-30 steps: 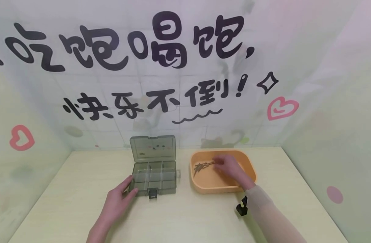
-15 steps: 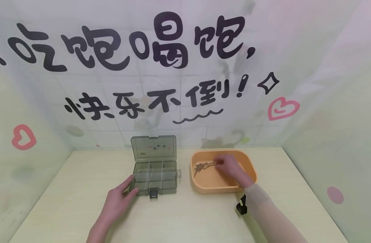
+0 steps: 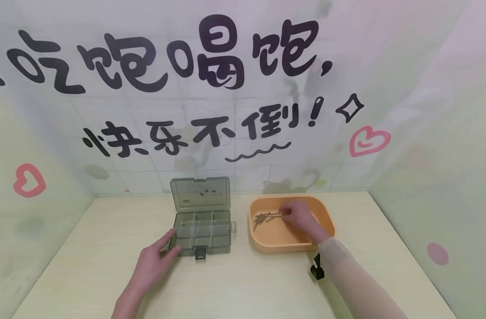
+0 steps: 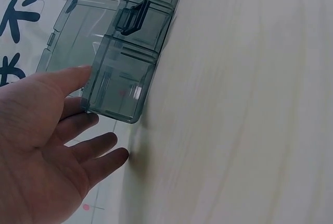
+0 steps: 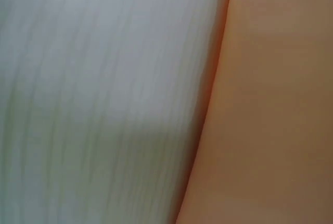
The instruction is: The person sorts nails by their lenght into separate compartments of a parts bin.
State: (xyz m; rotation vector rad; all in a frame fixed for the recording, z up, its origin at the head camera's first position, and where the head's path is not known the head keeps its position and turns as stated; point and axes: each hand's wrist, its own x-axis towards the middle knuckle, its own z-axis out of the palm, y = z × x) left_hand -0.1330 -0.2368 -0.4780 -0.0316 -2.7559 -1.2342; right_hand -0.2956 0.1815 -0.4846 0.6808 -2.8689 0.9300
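Note:
In the head view a grey see-through compartment box stands on the table with its lid raised. My left hand touches the box's left front corner, thumb in front and fingers along the side. The left wrist view shows those fingers fairly straight beside the box. My right hand reaches into an orange tray, fingertips pinching the end of a thin screw. Several more screws lie in a heap at the tray's left. The right wrist view has only the tray's wall and tabletop.
The pale wooden table meets a wall sheet with large dark lettering behind the box and tray. A dark latch hangs off the box's front. A black wrist camera sits under the right sleeve, near the tray's front rim.
My right hand stays in the tray, its fingers drawing closer together at the screw ends. The heap has shifted slightly. The left hand and the box keep their places.

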